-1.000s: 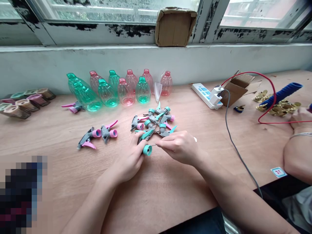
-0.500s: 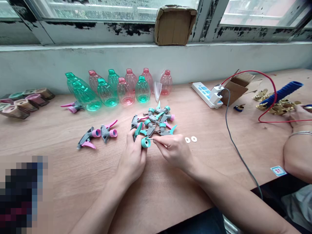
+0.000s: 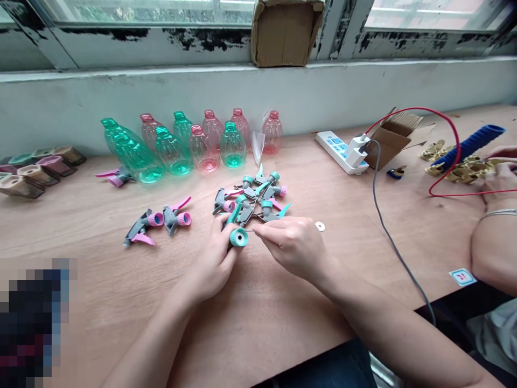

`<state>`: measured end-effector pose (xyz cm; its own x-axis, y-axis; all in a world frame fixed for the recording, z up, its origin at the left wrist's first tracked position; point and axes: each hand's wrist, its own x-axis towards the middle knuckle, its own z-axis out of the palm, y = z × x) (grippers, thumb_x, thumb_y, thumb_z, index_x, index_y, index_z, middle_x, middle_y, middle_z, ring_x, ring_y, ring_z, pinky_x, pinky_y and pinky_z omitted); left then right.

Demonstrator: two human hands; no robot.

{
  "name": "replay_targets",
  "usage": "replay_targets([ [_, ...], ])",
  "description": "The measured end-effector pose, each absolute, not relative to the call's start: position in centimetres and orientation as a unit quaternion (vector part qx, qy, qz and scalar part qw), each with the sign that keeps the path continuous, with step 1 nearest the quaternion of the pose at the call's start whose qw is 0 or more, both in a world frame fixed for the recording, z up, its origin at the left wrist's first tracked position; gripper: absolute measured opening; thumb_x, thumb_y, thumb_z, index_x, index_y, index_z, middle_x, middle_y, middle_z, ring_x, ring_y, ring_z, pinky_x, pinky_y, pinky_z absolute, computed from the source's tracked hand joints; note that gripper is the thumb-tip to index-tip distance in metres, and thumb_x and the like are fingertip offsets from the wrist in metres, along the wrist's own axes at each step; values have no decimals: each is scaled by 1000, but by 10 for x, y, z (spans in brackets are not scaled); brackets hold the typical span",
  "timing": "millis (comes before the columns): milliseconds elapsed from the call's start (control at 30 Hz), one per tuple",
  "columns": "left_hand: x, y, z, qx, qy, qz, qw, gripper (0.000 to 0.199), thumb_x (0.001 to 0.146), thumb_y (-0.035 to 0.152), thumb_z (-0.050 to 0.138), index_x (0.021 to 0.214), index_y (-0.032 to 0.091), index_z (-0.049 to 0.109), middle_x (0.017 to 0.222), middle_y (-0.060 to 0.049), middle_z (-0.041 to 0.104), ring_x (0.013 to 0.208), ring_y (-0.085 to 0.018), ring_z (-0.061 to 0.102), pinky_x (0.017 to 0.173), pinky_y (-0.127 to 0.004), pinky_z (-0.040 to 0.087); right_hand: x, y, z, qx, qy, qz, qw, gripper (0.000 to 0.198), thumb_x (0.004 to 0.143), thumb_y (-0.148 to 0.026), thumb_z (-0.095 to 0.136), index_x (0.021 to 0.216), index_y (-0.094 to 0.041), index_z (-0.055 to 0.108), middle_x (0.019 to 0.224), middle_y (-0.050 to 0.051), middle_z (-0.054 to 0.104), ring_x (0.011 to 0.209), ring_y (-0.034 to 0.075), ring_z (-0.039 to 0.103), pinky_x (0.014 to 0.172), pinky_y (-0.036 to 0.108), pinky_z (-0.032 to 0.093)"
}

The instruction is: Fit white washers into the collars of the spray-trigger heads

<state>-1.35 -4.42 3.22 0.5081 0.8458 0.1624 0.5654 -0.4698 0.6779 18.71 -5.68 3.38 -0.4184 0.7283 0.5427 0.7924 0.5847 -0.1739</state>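
My left hand (image 3: pixel 214 258) is closed around a trigger spray head (image 3: pixel 238 237), its teal collar turned toward me with a pale ring and dark hole inside. My right hand (image 3: pixel 294 245) pinches a thin metal pin-like tool (image 3: pixel 249 231), its tip close beside the collar; most of it is hidden by my fingers. Just beyond both hands lies a pile of spray heads (image 3: pixel 266 207) with grey bodies and teal or pink collars and triggers. One flat white washer (image 3: pixel 320 226) rests on the table past my right hand.
Green and pink bottles (image 3: pixel 208 151) stand along the wall. Pink-collared spray heads (image 3: pixel 141 229) lie at left. A power strip (image 3: pixel 337 148) with a grey cable (image 3: pixel 382 215) sits at right, near a small cardboard box (image 3: pixel 388 140). A co-worker's hand (image 3: pixel 501 180) handles gold-coloured parts.
My right hand has drawn slightly away from the collar, taking the tool tip off its rim. One of two washers is now out of sight by that hand. The view has shifted slightly.
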Motion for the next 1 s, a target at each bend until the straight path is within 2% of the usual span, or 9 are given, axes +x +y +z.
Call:
replay_targets([
  [100,-8,-44,30,792,465,287,271,18,96,23,39,105,21,55,130,-10,42,132,-24,38,114,-43,31,178,-59,31,-482,-816,-69,311,22,97,-20,50,101,-23,71,75,-1,71,64,12,57,54,28,24],
  [200,-9,-45,29,797,477,271,252,21,95,20,40,110,21,54,133,-10,40,132,-25,38,113,-44,32,180,-57,33,-473,-830,-63,289,21,97,-20,51,95,-24,72,75,-1,71,64,12,56,54,29,23],
  [300,-16,-46,33,836,450,196,247,24,92,16,43,111,21,56,135,-10,39,126,-26,43,108,-44,37,190,-53,39,-432,-869,-47,238,22,95,-19,53,85,-24,72,71,-2,69,60,11,54,52,29,20],
  [467,-27,-48,44,871,379,124,286,23,92,17,43,108,22,60,132,-9,45,120,-25,47,104,-41,42,206,-47,41,-340,-928,-33,150,23,90,-12,54,84,-23,74,66,0,67,63,13,56,52,28,22],
  [567,-29,-48,51,872,364,100,313,23,93,17,41,106,21,60,131,-8,46,120,-24,46,104,-40,41,207,-44,39,-306,-934,-7,184,25,93,-15,52,88,-24,75,69,-1,69,63,12,57,53,27,28],
  [767,-33,-46,56,862,339,91,366,20,96,23,39,97,21,59,121,-6,51,112,-22,49,101,-35,42,206,-42,35,-250,-931,41,264,23,96,-20,52,96,-26,74,87,-2,74,68,10,62,56,24,35],
  [1000,-36,-45,52,833,360,129,399,22,97,31,39,94,20,58,122,-7,51,118,-24,47,105,-35,39,203,-40,31,-235,-910,44,338,19,93,-16,55,93,-21,73,84,-2,75,70,10,65,57,23,39],
])
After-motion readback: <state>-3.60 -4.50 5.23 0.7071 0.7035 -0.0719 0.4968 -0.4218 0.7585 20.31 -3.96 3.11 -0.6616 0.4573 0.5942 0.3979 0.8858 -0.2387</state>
